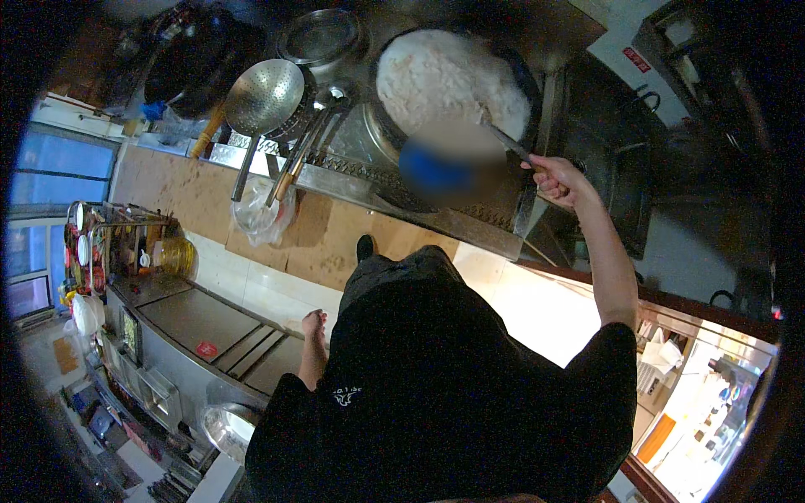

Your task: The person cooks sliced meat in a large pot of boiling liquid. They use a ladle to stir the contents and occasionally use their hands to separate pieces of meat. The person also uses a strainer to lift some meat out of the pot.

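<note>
Foamy pale liquid (440, 75) fills a large dark wok (534, 88) on the stove at the top. Closed around the handle of a metal utensil (507, 139) is my right hand (556, 181), at the wok's lower right. The utensil's far end is sunk in the foam, so its kind cannot be told. My left hand (315, 326) hangs low beside my body with its fingers curled, and nothing shows in it. A blurred patch with blue hides part of the wok's near rim.
Left of the wok lie a perforated metal skimmer (264, 97) and several long-handled utensils (302, 148), their handles overhanging the stove edge (352, 188). A clear plastic bag (258, 214) hangs below them. Behind me, at lower left, stand a steel counter (195, 314) and a metal bowl (229, 431).
</note>
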